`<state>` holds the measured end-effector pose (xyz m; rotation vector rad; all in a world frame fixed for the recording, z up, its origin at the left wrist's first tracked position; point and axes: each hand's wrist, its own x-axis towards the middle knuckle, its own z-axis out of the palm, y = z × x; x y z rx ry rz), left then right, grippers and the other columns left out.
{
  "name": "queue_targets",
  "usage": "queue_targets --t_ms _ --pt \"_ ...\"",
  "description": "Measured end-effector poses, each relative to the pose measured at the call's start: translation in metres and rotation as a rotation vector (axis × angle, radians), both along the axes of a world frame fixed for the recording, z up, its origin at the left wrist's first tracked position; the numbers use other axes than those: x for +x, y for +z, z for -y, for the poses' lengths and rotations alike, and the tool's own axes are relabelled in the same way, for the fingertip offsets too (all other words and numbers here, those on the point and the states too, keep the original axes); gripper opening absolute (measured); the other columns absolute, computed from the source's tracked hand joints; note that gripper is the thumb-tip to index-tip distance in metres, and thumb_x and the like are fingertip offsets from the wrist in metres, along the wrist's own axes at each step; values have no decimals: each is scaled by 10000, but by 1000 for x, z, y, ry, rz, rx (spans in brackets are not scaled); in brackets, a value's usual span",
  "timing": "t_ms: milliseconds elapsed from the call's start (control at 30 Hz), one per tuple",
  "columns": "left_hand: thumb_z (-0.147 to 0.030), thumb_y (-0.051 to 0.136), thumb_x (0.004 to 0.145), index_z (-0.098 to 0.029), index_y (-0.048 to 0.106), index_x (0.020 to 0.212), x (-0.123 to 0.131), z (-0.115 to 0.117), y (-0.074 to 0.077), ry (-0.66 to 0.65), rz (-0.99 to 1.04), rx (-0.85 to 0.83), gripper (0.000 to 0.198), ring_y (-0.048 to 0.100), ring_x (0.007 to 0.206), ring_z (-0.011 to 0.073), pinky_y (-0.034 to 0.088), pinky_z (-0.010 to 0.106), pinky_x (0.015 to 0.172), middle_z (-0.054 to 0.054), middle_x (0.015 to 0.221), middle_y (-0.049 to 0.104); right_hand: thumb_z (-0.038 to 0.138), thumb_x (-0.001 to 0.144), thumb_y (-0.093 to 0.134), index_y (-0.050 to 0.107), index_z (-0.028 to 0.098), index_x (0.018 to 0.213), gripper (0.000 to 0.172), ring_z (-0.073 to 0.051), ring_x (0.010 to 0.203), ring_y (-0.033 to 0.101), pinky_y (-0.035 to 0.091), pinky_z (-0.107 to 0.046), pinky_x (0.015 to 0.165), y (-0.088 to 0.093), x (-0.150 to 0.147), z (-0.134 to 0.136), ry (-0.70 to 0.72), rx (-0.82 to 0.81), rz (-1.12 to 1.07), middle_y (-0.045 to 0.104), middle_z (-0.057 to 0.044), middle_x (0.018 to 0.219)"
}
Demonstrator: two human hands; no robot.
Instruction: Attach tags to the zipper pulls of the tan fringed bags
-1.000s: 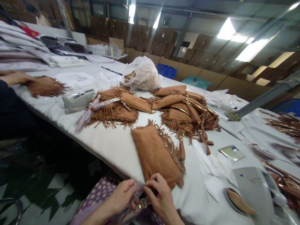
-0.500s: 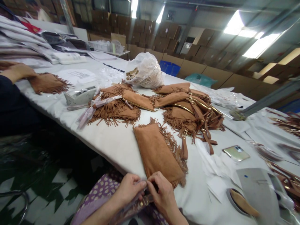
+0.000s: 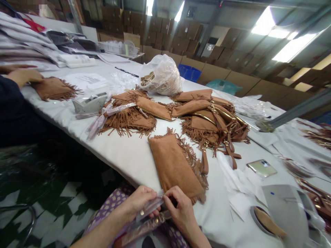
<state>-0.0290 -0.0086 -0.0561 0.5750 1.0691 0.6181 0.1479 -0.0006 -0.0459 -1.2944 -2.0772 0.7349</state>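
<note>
My left hand point(image 3: 144, 201) is closed on a strap point(image 3: 144, 225) wrapped in clear plastic, with gold-coloured hardware, above my lap at the table's near edge. The fingers of my right hand point(image 3: 178, 206) pinch the strap's plastic wrap beside the left fingertips. Just beyond my hands lies a flat brown pouch point(image 3: 176, 165) with fringe along its right side. Farther back are a heap of fringed brown bags point(image 3: 207, 120) with gold zippers and short wrist straps, and more fringed pouches point(image 3: 129, 117) with plastic-wrapped straps point(image 3: 97, 125) on them.
A stuffed plastic bag point(image 3: 162, 75) stands behind the pouches. A tape dispenser point(image 3: 91, 103) is at the left, a larger one point(image 3: 281, 210) at the right, near a phone point(image 3: 262, 167). At far left, another person's hand point(image 3: 28, 76) touches a fringed pouch point(image 3: 55, 88). A metal post point(image 3: 297, 108) rises at right.
My left hand has shifted slightly left and up, and more of the plastic-wrapped strap shows between my hands. The other person's hand has moved slightly at the pouch.
</note>
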Motion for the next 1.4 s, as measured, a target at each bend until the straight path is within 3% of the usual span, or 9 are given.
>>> queue_targets --t_ms 233,400,533,633,767,867,1000,1133,1400 --pt "-629 691 528 -118 618 650 1 1 -6 3 -106 53 530 561 434 141 355 216 414 42 518 643 253 868 515 590 199 707 185 -141 658 571 443 -235 594 0 -1 1 -10 -24 -17 587 -14 706" --pt "-574 645 611 -135 588 609 1 2 -6 -1 -193 142 442 476 371 111 284 210 395 12 456 598 245 882 487 573 195 1144 281 -153 730 599 484 -252 677 8 4 -3 14 -151 -49 617 -23 821" --pt "-446 593 693 -142 577 584 1 2 -2 -28 -259 254 324 443 372 95 273 206 404 -14 446 569 206 849 523 521 216 1250 401 -160 748 597 487 -268 706 22 6 -15 150 -232 32 635 -13 840" --pt "-349 567 717 -135 594 580 0 1 -1 -48 -321 345 256 480 416 109 303 208 433 -18 466 564 178 819 561 566 247 1212 399 -169 760 600 472 -268 706 32 3 -26 256 -232 128 660 -15 871" --pt "-288 539 738 -132 609 573 -4 1 2 -62 -396 441 238 530 497 127 337 213 487 -17 502 570 199 807 601 719 260 877 150 -154 667 585 412 -226 588 38 -4 -35 371 -199 253 638 0 719" --pt "-268 548 736 -128 644 661 -6 3 3 -80 -372 480 185 546 531 129 356 210 500 -11 563 606 228 815 612 730 255 741 142 -136 611 555 368 -218 532 35 -7 -36 360 -213 265 589 9 648" --pt "-218 593 669 -129 642 795 -2 9 -3 -35 -265 387 162 512 442 107 333 194 420 -17 601 623 241 828 607 735 240 736 157 -130 647 543 373 -223 561 30 -8 -31 286 -252 202 564 6 677" --pt "-252 552 721 -114 638 704 2 11 -12 77 -277 388 163 436 400 79 283 194 406 11 579 636 254 851 584 730 226 740 186 -131 694 539 386 -231 599 31 -8 -25 255 -276 138 529 0 706" --pt "-217 562 730 -129 601 668 2 14 -10 130 -154 345 115 421 429 74 317 197 471 -3 538 621 159 793 629 693 221 830 96 -142 741 555 410 -239 642 34 -10 -18 261 -273 111 562 -2 771"
